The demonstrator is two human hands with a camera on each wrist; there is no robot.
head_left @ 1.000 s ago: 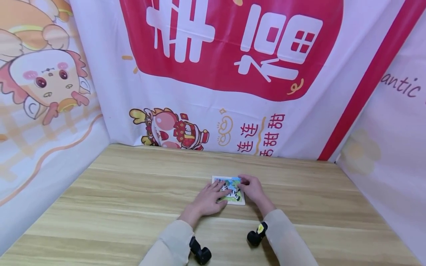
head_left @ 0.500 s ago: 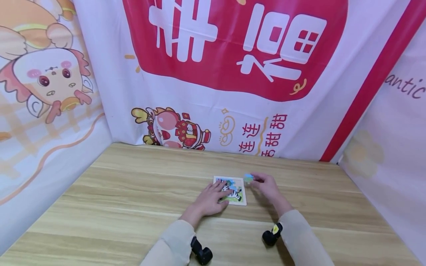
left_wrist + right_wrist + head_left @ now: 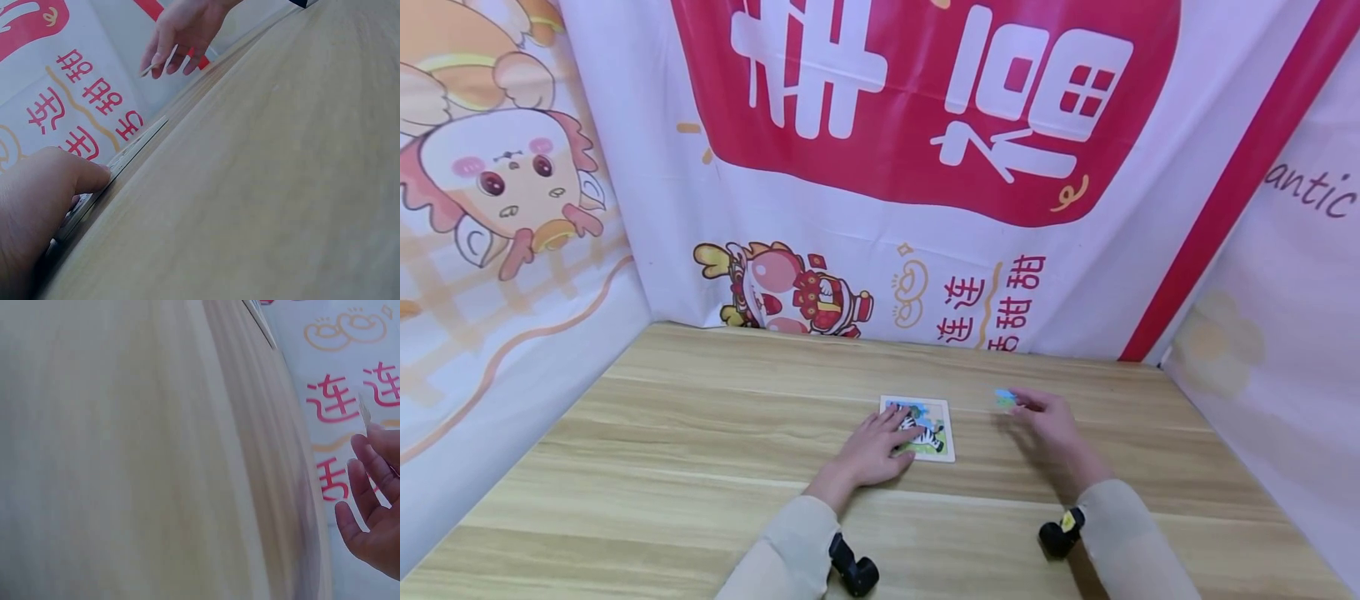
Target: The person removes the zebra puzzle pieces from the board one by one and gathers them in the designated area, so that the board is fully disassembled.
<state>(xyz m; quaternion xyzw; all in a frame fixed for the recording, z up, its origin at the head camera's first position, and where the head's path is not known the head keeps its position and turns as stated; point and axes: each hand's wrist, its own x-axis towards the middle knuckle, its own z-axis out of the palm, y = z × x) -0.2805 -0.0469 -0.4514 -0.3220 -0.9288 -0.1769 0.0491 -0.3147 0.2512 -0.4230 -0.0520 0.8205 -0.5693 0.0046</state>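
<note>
A flat picture puzzle with a zebra on it and a white frame (image 3: 951,433) lies on the table. My left hand (image 3: 871,450) rests on its left part with fingers spread, covering some of the picture. In the left wrist view, the thumb of that hand lies against the edge of the thin board (image 3: 139,145). To the right of the puzzle, my right hand (image 3: 1051,421) pinches a small blue and green puzzle piece (image 3: 1003,398) between thumb and fingers, above the table. The right wrist view has this piece (image 3: 365,412) nearly edge-on. A pale area shows in the puzzle's upper right.
The wood-grain table (image 3: 700,417) stretches around both hands. A printed cloth (image 3: 880,250) hangs along its back edge, with more printed cloth at the left and right sides. A black wrist camera (image 3: 853,571) sits on the left sleeve, another camera (image 3: 1062,535) on the right.
My right hand has lifted the blue and green puzzle piece out of the puzzle's upper right corner and carried it rightward. The left hand has stayed on the puzzle.
</note>
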